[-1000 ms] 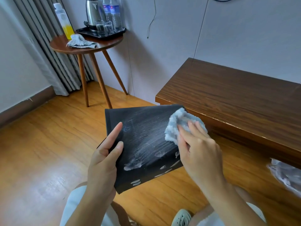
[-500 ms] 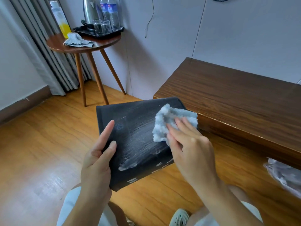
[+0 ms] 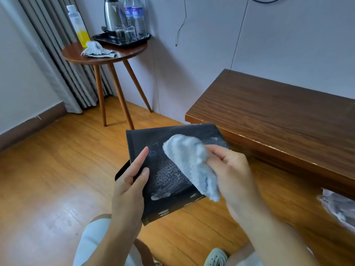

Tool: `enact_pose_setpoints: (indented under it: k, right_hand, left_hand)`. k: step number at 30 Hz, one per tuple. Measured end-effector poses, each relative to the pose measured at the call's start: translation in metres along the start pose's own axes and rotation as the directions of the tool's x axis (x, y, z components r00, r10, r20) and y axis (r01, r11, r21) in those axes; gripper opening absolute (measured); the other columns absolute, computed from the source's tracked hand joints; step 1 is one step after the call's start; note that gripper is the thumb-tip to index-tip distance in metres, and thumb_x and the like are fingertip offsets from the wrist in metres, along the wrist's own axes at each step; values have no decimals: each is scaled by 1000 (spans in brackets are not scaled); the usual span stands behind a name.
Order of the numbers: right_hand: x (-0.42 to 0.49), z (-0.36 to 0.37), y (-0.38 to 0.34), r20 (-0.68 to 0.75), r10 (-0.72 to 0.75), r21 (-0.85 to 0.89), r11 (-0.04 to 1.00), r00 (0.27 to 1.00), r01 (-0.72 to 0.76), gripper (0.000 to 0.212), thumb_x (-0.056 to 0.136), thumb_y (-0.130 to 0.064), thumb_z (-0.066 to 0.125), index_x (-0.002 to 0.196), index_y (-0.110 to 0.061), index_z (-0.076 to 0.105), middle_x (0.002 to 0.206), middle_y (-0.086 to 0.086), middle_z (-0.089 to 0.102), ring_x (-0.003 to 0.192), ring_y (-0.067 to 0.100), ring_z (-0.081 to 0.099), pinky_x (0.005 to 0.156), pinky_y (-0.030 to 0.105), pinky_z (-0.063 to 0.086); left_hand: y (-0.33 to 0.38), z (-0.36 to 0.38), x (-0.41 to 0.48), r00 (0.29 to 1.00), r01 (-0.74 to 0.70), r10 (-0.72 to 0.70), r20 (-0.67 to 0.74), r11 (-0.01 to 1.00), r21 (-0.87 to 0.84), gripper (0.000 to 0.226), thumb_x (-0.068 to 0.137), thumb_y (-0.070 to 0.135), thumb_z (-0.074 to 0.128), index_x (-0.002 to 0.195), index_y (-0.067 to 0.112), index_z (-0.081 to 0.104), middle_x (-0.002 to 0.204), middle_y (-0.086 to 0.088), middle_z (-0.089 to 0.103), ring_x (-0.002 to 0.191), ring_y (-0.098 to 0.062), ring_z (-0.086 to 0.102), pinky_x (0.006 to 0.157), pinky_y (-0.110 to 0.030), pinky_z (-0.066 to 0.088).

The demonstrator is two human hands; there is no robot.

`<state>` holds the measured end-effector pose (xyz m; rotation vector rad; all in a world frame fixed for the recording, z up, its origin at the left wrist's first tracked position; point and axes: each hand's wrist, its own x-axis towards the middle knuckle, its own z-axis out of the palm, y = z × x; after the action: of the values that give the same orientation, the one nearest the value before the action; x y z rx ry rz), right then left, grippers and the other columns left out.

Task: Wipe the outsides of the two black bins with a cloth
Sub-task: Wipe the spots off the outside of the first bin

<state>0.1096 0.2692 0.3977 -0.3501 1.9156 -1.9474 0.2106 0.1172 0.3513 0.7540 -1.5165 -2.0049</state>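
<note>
Soft, even daylight fills the room, nothing harsh. A pale sheen glares off the wooden floor (image 3: 63, 208) at lower left. The round table (image 3: 103, 56) throws a faint shadow on the wall. Wide-angle bend tilts the curtain (image 3: 57, 60); the moving cloth (image 3: 192, 164) smears slightly, edges soft.

The right hand (image 3: 228, 169) has dragged the cloth (image 3: 190, 164) leftward and nearer across the black bin (image 3: 169, 181), now bunched and pinched.
</note>
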Motion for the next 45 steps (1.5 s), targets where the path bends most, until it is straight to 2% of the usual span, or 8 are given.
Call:
enact_pose_setpoints:
  k: [8,12,15,23,27,30,37,45]
  right_hand:
    - [11,-24,-21,316,273,503,764,909,-404,44,105,-40,44,132,-13,66,126,11,72,116,28,70,100,45,54]
    - [18,-31,-18,17,75,-170,983,997,-71,23,103,-32,55,107,-18,72,97,-2,78,90,11,75,82,42,61]
    - [21,-34,-16,-20,-219,-652,742,976,153,28,101,-26,55,77,-13,59,65,1,59,51,2,51,44,18,38]
    - [31,-50,-21,-81,-173,-659,748,982,77,50,101,-29,52,56,-15,35,47,-10,34,48,6,35,53,29,29]
    - [27,-49,-17,-130,-294,-831,554,947,58,31,105,-36,44,116,-23,70,115,-5,63,109,9,52,82,25,39]
    - [14,-37,-7,-17,-487,-914,361,873,183,54,106,-35,41,155,-13,40,158,5,42,146,21,34,112,31,32]
    - [8,-12,39,177,-237,-939,250,955,236,69,101,-57,-1,161,-23,-7,170,0,-10,157,18,-14,129,45,7]
    - [-12,8,47,402,-265,-874,172,876,454,61,106,-52,7,162,-30,3,171,-3,2,158,16,-2,126,46,9]
  left_hand:
    - [1,2,-3,1000,-1,1,22,1000,17,50,104,4,49,124,44,71,128,10,72,121,-21,67,110,-53,46]
    - [3,4,-7,999,-8,8,51,1000,4,51,104,1,48,125,41,71,129,12,72,122,-19,67,111,-51,46]
    - [2,5,-8,999,-2,3,52,1000,-11,52,103,0,48,125,41,72,129,10,72,122,-20,66,111,-51,45]
    - [2,5,-8,998,-1,2,64,1000,-8,51,103,0,49,125,40,72,128,7,73,121,-23,67,111,-52,45]
    - [3,6,-7,998,-18,18,66,1000,0,52,103,0,49,125,41,72,130,8,71,123,-21,66,113,-52,44]
    - [4,7,-7,997,-30,29,73,1000,2,52,103,0,48,127,41,71,133,8,70,126,-21,64,114,-52,42]
    - [5,12,-11,994,-57,59,90,998,-20,52,103,0,47,131,38,68,131,6,71,125,-20,65,111,-49,44]
    - [9,6,-13,998,-36,39,40,998,-61,59,104,10,48,135,59,54,130,14,70,119,-21,68,96,-42,56]
